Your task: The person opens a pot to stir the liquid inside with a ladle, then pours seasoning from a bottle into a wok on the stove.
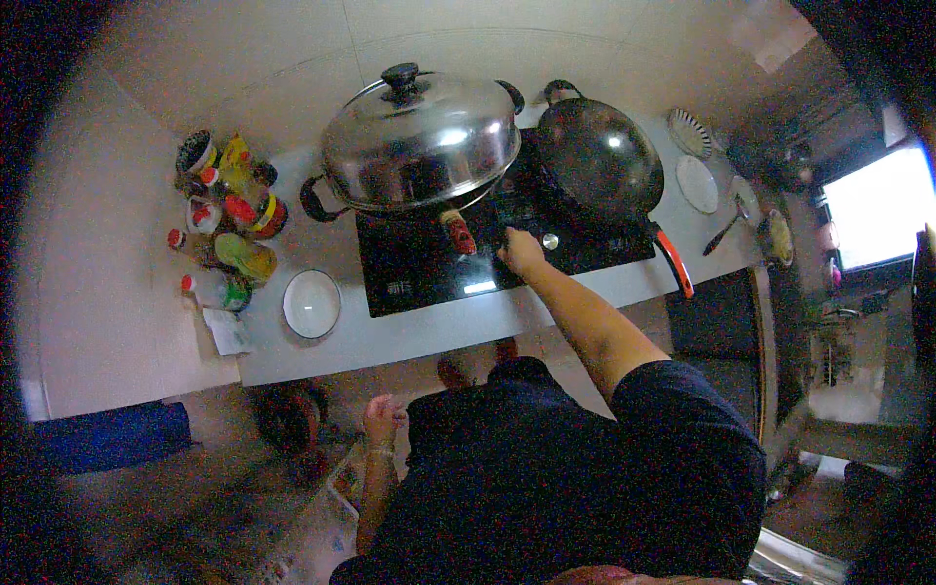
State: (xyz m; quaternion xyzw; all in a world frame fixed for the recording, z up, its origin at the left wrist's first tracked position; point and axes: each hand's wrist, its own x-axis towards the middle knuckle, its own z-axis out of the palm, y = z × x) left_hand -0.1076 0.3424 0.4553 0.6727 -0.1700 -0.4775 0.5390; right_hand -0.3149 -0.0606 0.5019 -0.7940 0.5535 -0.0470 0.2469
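My right hand (pixel 523 252) reaches to the front control area of a black two-zone cooktop (pixel 417 274), its fingers curled down. What lies under the fingertips is hidden. Just right of it is a round silver knob (pixel 550 241). Behind the hand, on the left zone, sits a large lidded stainless steel pot (pixel 417 161). A red and wooden handle (pixel 458 232) juts out from beneath its front. The right zone carries a dark wok (pixel 603 157) with an orange-red handle (pixel 673 259) pointing forward. My left hand (pixel 384 420) hangs beside my body below the counter, loosely bent and holding nothing.
Several bottles and jars (pixel 234 219) crowd the counter's left end. A white plate (pixel 312 303) lies near the front edge (pixel 439 333). At right are a striped-rim plate (pixel 689 134), a white dish (pixel 697 184), a dark-handled utensil (pixel 722 235) and a filled bowl (pixel 779 238).
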